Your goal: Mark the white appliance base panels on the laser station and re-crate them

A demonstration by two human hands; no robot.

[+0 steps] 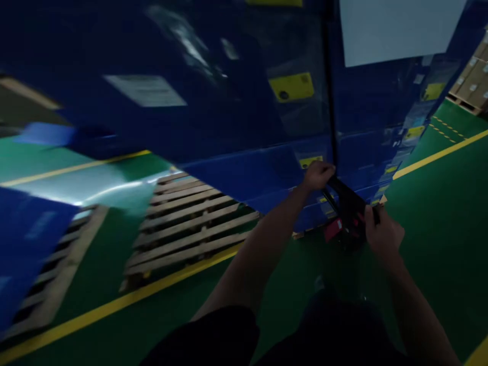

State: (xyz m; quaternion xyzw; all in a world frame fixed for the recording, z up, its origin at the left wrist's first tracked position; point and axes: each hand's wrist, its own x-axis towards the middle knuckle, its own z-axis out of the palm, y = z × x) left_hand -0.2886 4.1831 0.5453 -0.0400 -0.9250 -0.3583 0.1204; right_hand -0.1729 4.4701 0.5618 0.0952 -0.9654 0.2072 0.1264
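A black handle point(348, 195) with red parts near its base stands in front of a tall stack of blue boxes point(244, 170). My left hand point(319, 175) is closed round the handle's upper left end, close to the boxes. On the handle's right end my right hand point(382, 231) is wrapped, lower and nearer to me. Yellow labels point(292, 87) and white sheets point(400, 30) show on the boxes, under clear film. The foot of the handle is dark and hard to make out.
An unloaded wooden pallet point(194, 218) lies on the green floor left of the stack, beside a yellow line point(125, 303). At the far left, blue boxes point(30, 244) sit by another pallet point(64, 274). Brown cartons point(475, 79) on a pallet stand at the upper right.
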